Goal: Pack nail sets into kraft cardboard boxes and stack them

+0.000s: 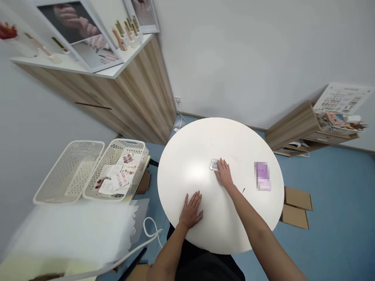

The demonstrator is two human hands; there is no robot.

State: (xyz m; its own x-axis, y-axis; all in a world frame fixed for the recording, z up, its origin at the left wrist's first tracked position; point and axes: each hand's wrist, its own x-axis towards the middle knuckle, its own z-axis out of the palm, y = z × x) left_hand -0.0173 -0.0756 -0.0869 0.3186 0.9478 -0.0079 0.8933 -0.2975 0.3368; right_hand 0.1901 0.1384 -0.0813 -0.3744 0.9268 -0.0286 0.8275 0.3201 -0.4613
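My left hand [191, 210] lies flat on the round white table [202, 132], near its front left edge, fingers spread and holding nothing. Around the middle of the tabletop, my right hand [224, 174] has its thumb and fingers at the right side of a small clear plastic case [213, 164]. Several small round shapes show in the case, too small to make out. A small dark reddish bit [243, 190] lies right of my right forearm. Farther right is a purple and pink rectangular item [263, 171], its details blurred out.
Left of the table stand white plastic baskets; the nearer basket [145, 154] holds several printed packets [121, 179]. A white cable [149, 234] hangs beside the table. A wooden cabinet [146, 78] stands behind left, a low shelf [295, 125] behind right. Cardboard boxes [297, 197] lie on the floor.
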